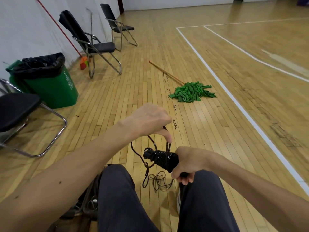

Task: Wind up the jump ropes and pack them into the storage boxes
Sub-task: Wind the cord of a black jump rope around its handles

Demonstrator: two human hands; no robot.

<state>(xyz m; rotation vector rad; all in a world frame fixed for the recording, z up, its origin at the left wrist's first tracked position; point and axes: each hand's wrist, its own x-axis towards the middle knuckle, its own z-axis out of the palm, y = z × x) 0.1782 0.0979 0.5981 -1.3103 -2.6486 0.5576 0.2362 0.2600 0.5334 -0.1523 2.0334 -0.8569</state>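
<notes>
Above gym floor: your right hand [187, 163] gripping handles, left hand [150, 121] pinching limp, light jump rope [160, 158]; keeping tension likely matters.

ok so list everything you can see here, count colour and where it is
jump rope: 1, black, mostly wound into a bundle in front of the knees, loose tail on the floor
mop: 1, green head, wooden handle, lying on the floor ahead
bin: 1, green with black liner, left
chairs: 3, black seats, metal frames, along the left side
broom: 1, red handle, orange and green head, leaning on the left wall
floor: wood with white lines
dark objects: count unclear, bottom left beside the leg
legs: 2, dark trousers, bottom
left hand: pinches a rope strand above the bundle
right hand: grips the bundle's near end
</notes>
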